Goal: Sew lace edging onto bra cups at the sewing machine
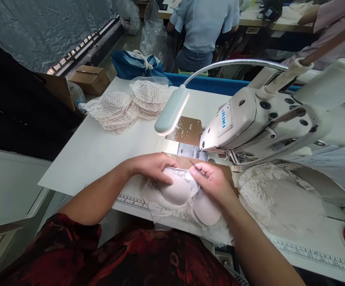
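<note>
Lace-edged bra (176, 190): lay at near edge of bench (91, 153), pinched along upper rim by left hand (153, 167) and right hand (212, 180); hid part of ruler (132, 201); could not identify slim dark tool (198, 169) in right hand.

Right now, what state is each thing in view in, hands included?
Left hand: closed on the garment's edge
Right hand: closed around the thin tool
White lace garment: held, cups showing
Thin tool: held, pointed
Lamp: lit
Sewing machine: running or stopped, cannot tell
Lace pieces: stacked
Blue bag: tied
</note>
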A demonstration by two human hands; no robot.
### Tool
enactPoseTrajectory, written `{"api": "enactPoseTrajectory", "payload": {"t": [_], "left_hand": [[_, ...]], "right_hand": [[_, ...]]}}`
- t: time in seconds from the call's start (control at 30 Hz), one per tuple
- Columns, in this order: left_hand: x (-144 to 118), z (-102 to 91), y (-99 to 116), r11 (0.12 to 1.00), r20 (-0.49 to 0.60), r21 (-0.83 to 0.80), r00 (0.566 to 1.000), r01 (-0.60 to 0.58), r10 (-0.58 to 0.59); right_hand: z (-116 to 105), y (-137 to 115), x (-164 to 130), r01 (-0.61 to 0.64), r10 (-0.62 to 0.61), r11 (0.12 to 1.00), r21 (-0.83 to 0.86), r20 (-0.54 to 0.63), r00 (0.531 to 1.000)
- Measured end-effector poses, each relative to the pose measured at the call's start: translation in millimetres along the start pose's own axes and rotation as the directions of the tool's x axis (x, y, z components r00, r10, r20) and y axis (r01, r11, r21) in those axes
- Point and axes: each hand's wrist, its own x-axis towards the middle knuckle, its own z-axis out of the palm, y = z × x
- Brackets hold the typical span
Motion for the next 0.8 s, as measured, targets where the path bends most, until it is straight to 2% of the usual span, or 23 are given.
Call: {"api": "enactPoseTrajectory", "payload": {"t": [0.03, 0.07, 0.13, 0.17, 0.2, 0.3, 0.37, 0.5, 0.63, 0.8], "left_hand": [[-5, -6.0, 0, 0.999, 0.014, 0.041, 0.999, 0.030, -0.030], [-10, -11.6, -1, 0.996, 0.005, 0.060, 0.998, 0.060, -0.060], [-18, -19.3, -2, 0.995, -0.064, 0.040, 0.994, 0.094, -0.091], [-20, -21.1, -2, 0.996, -0.107, 0.021, 0.991, 0.089, -0.086], [-22, -21.4, -3, 0.998, -0.140, 0.003, 0.988, 0.070, -0.069], [-19, -15.6, 0, 0.999, -0.151, -0.049, 0.989, -0.012, 0.004], [-15, -9.1, 3, 0.997, -0.146, -0.064, 0.989, -0.044, 0.035], [-8, 2.7, 7, 0.998, -0.219, -0.015, 0.974, -0.065, 0.060], [-1, 12.4, 8, 0.998, -0.299, -0.022, 0.953, -0.061, 0.052], [6, 20.5, 6, 0.995, -0.273, -0.098, 0.962, -0.016, -0.011]], "right_hand": [[-3, 0, -1, -0.008, 0.008, 0.999, -0.031, 0.008, 1.000], [-5, 0, -1, -0.007, 0.010, 0.999, -0.045, 0.067, 0.998], [-9, 1, -3, 0.021, -0.013, 0.999, -0.031, 0.249, 0.968], [-9, 3, -3, 0.034, -0.029, 0.999, -0.012, 0.301, 0.953], [-9, 4, -3, 0.038, -0.040, 0.999, 0.011, 0.302, 0.953], [-4, 8, -1, 0.012, -0.021, 0.997, 0.077, 0.107, 0.994], [0, 8, 0, 0.022, -0.024, 0.997, 0.077, 0.013, 1.000], [5, 4, -1, 0.064, -0.063, 0.998, -0.023, 0.011, 0.998], [6, 0, -3, 0.093, -0.093, 0.996, 0.008, -0.024, 0.995], [7, -2, -5, 0.141, -0.140, 0.990, 0.003, -0.050, 0.989]]}}
